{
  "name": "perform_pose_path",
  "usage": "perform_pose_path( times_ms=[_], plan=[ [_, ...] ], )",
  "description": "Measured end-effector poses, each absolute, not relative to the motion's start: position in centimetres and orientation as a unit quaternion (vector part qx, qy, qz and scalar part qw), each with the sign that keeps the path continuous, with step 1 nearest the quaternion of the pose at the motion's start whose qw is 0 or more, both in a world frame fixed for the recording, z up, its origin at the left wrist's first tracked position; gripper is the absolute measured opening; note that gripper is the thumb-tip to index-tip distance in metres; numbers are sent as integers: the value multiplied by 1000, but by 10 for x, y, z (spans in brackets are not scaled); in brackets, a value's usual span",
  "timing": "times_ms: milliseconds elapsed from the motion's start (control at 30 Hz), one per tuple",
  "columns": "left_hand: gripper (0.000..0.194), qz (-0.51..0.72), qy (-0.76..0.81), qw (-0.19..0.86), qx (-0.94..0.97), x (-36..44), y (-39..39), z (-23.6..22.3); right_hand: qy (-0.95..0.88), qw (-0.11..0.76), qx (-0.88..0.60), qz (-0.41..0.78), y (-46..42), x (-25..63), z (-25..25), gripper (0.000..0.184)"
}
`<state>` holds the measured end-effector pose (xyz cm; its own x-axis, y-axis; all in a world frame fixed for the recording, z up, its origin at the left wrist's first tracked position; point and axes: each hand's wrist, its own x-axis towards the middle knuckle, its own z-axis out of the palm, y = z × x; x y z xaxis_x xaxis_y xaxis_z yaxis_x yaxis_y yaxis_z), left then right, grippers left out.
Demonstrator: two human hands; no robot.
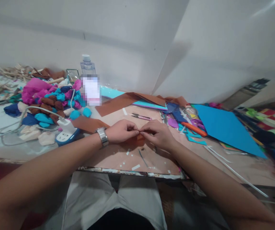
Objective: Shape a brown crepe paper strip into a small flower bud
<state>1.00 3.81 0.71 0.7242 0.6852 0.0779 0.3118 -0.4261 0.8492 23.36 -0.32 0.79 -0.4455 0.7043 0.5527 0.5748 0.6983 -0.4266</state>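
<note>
My left hand and right hand both pinch one small orange-brown paper piece, visible part toward 6 o'clock from fingertips.

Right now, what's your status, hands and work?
Left hand, right hand: fingertips together, pinching brown piece. Snips lie just beyond. White scraps on near side.

A pixelated patch obscures the lower bottle; pinched fingertips of both hands hide their grip point.
</note>
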Motion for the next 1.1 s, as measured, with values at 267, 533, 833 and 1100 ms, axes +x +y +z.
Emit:
perform_pose_path(
  times_ms=[267, 533, 833, 1100],
  plan=[
    [20, 195, 317, 481, 794, 9, 39, 6, -854, 379, -347, 87, -1, 235, 4, 17],
    [20, 190, 312, 497, 787, 8, 40, 10, -857, 378, -342, 75, -2, 235, 5, 16],
    [51, 203, 303, 440, 821, 9, 40, 9, -849, 356, -380, 90, -3, 234, 8, 10],
    [49, 205, 313, 427, 823, 10, 38, 8, -849, 349, -384, 97, -4, 234, 9, 9]
  ],
)
